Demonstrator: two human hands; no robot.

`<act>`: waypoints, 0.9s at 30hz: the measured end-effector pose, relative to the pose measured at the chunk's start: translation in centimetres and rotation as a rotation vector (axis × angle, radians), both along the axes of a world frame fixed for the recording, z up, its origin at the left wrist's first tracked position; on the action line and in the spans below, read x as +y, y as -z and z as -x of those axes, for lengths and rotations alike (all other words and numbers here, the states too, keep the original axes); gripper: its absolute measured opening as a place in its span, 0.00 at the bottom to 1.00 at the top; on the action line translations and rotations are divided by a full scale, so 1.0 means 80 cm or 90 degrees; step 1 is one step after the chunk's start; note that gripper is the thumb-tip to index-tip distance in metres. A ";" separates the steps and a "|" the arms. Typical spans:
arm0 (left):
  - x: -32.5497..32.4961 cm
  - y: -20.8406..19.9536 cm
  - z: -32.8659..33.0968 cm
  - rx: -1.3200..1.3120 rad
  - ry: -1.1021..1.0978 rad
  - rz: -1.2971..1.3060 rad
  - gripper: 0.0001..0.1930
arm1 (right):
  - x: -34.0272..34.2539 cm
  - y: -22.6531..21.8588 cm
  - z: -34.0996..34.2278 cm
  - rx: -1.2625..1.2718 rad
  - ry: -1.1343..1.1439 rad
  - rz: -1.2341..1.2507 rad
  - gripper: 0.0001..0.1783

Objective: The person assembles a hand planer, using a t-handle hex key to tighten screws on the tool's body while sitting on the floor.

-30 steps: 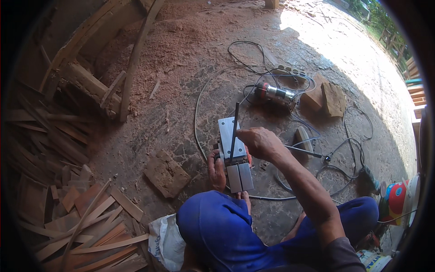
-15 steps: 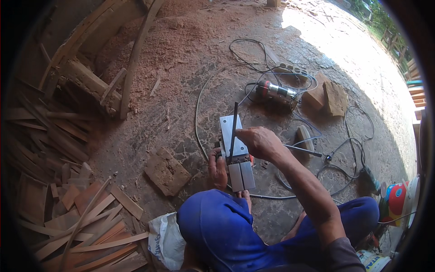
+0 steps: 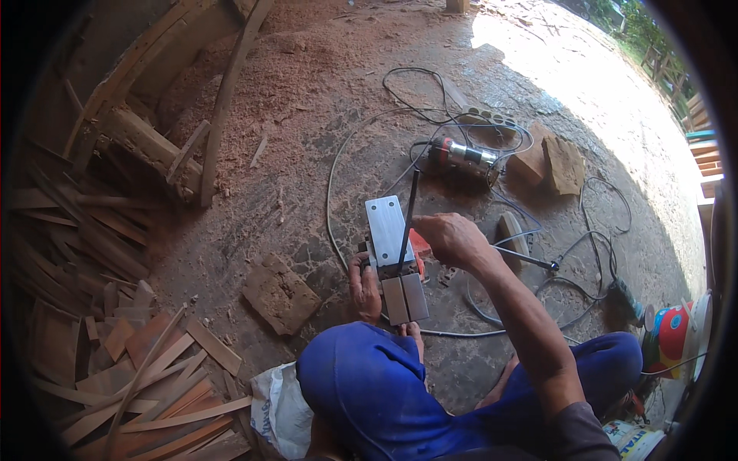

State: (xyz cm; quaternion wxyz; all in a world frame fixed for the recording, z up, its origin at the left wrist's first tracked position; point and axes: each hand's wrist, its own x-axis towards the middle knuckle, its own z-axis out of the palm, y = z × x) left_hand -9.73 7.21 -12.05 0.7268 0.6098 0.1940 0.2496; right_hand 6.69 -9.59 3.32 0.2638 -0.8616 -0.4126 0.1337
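- silver metal plates face upward on a two-plate tool [image 3: 384, 224] on the floor, just beyond the bent knee of the seated person; orange-red shows along its right edge.
- the left hand [image 3: 364, 292] curls against the tool's left side, fingers bent over its edge; i can't make out what they press underneath.
- the right hand [image 3: 453, 240] is closed, its fingertips pinching a dark bar [image 3: 411, 203] that leans across the plates, lower end at the gap between them.
- a slim metal rod [image 3: 523, 257] juts out right of that hand; from where i stand i can't tell if it's gripped too.
- bare toes [image 3: 413, 332] crowd the tool's near end.
- a grey cable [image 3: 330, 201] loops around the whole spot.
- past the tool, a black, red and silver power tool [image 3: 463, 156] lies among cords, beside a rough brown block [image 3: 563, 167].
- left, a flat brown slab [image 3: 281, 295] sits near; wood offcuts [image 3: 173, 376] heap beyond.
- right, a colourful bucket [image 3: 670, 338] stands by the knee.
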 end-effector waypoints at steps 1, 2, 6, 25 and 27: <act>-0.001 -0.003 -0.001 0.003 0.001 0.001 0.16 | 0.000 0.000 -0.001 0.009 0.009 0.005 0.14; -0.002 -0.005 -0.001 0.007 0.002 0.002 0.16 | 0.000 -0.003 0.000 0.019 0.018 0.010 0.14; -0.003 -0.016 0.002 0.029 0.007 -0.006 0.17 | -0.002 -0.009 0.001 0.015 0.017 0.026 0.13; -0.001 -0.024 0.002 0.025 0.024 -0.059 0.16 | -0.011 -0.003 0.000 0.032 0.055 0.021 0.11; 0.000 -0.022 0.001 0.021 0.025 -0.054 0.16 | -0.012 -0.005 0.000 0.048 0.064 0.020 0.12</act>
